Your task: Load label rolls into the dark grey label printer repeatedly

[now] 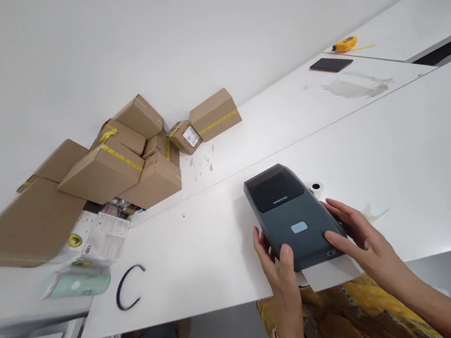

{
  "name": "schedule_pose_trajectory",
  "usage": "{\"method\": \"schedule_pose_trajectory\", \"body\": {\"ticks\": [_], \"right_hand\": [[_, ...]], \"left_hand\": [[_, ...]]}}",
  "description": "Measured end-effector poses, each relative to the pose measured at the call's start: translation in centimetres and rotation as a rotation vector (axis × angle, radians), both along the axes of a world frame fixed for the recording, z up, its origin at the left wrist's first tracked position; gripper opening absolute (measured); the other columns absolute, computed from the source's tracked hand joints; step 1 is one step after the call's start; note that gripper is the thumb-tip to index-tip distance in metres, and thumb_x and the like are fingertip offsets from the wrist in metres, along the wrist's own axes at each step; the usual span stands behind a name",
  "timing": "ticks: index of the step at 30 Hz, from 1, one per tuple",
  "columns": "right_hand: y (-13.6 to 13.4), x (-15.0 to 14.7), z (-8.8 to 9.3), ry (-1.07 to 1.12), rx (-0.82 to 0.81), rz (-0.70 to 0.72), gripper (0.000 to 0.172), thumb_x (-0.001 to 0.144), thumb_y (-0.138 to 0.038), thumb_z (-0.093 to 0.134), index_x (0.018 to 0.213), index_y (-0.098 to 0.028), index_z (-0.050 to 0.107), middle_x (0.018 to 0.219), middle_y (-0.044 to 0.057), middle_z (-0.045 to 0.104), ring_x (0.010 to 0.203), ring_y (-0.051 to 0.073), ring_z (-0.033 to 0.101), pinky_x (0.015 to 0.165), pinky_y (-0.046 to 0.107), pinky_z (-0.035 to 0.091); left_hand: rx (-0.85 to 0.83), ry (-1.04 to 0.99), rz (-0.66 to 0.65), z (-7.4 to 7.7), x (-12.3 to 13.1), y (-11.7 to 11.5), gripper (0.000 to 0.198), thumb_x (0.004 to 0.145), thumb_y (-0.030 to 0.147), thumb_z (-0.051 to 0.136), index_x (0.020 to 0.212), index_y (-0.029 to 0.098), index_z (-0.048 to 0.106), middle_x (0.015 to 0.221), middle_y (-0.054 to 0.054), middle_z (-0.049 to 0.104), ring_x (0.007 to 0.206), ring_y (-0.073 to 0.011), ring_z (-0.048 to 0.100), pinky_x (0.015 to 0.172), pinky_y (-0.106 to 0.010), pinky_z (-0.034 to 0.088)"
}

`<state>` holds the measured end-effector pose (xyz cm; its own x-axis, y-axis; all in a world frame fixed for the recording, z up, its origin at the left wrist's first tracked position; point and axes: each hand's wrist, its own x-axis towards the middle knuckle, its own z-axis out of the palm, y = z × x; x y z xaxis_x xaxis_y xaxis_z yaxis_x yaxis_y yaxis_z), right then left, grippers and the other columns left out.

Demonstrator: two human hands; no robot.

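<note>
A dark blue-grey label printer (275, 218) lies on the white table near its front edge, with a dark window at its far end and a light blue button (299, 227) on top. My left hand (278, 275) grips its left side, thumb over the near corner. On the opposite side, my right hand (360, 238) holds the printer, its thumb resting on the top face and the other fingers along the side. White paper (333, 273) sticks out from under the near end. Just beyond my right fingers stands a small white paper roll (316, 188), partly hidden by the printer.
Cardboard boxes (100, 170) are piled at the back left by the wall. A black headband (120, 293), a mint-green bottle (78, 283) and a clear-wrapped package (107, 235) lie at the left. Far right are a phone (331, 64) and a yellow tape measure (345, 45).
</note>
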<state>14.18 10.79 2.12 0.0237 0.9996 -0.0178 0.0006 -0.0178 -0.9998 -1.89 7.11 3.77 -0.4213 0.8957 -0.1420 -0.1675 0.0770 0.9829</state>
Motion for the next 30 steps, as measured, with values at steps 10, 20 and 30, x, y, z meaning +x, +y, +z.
{"method": "schedule_pose_trajectory", "body": {"ticks": [10,20,30], "right_hand": [[0.2,0.5,0.0,-0.082,0.047,0.073,0.058,0.093,-0.054,0.061,0.146,-0.037,0.046,0.152,0.007,0.053,0.138,0.031,0.053,0.105,0.044,0.055],[-6.0,2.1,-3.9,-0.235,0.211,-0.122,0.047,0.101,-0.049,0.045,0.144,-0.032,0.05,0.15,0.008,0.053,0.136,0.032,0.052,0.113,0.055,0.044],[-6.5,4.1,-4.1,-0.292,0.134,-0.125,0.043,0.098,-0.054,0.048,0.133,-0.031,0.06,0.129,0.007,0.069,0.116,0.029,0.067,0.089,0.041,0.06]], "left_hand": [[0.04,0.123,-0.017,0.4,-0.2,0.5,0.073,0.089,0.059,0.06,0.149,0.021,0.042,0.151,-0.018,0.05,0.132,-0.031,0.055,0.103,-0.038,0.05],[-0.166,0.14,0.078,-2.0,1.8,-6.8,0.06,0.081,0.079,0.055,0.068,0.021,0.059,0.069,-0.002,0.059,0.066,-0.0161,0.055,0.064,-0.029,0.046],[-0.317,-0.2,-0.205,0.4,6.4,-3.8,0.075,0.063,0.091,0.057,0.058,0.017,0.058,0.052,-0.001,0.051,0.046,-0.0097,0.041,0.05,-0.026,0.031]]}}
